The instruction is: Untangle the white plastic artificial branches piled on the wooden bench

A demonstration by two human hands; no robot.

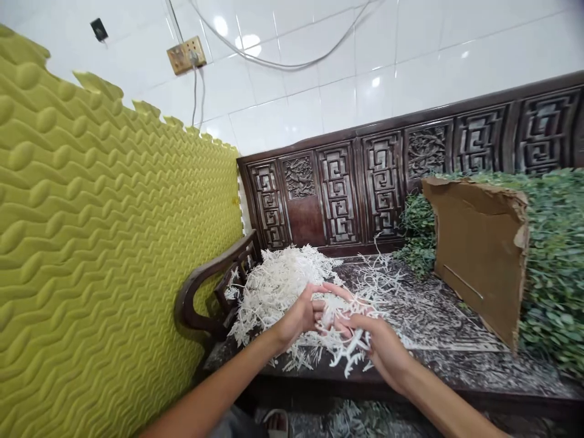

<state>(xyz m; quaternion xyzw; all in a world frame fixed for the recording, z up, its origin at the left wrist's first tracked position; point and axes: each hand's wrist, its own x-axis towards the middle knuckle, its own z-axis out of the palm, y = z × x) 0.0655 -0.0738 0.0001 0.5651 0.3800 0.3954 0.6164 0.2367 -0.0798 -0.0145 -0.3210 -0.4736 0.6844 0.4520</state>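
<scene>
My left hand (296, 316) and my right hand (381, 350) meet over a wooden bench seat (438, 316), and both hold a tangle of white branching dried sprigs (347, 340) between their fingers. Just left of my hands, a large heap of the same white sprigs (274, 292) lies on the seat. Its lower part is partly hidden behind my left hand. Loose white bits are scattered across the seat, some around my hands.
The bench has a carved dark wooden back (383, 182) and a curved armrest (205, 286). To the right, a torn cardboard sheet (479, 255) leans against a mass of green foliage (552, 267). A yellow-green foam panel (100, 213) stands at the left, below white tiles and cables.
</scene>
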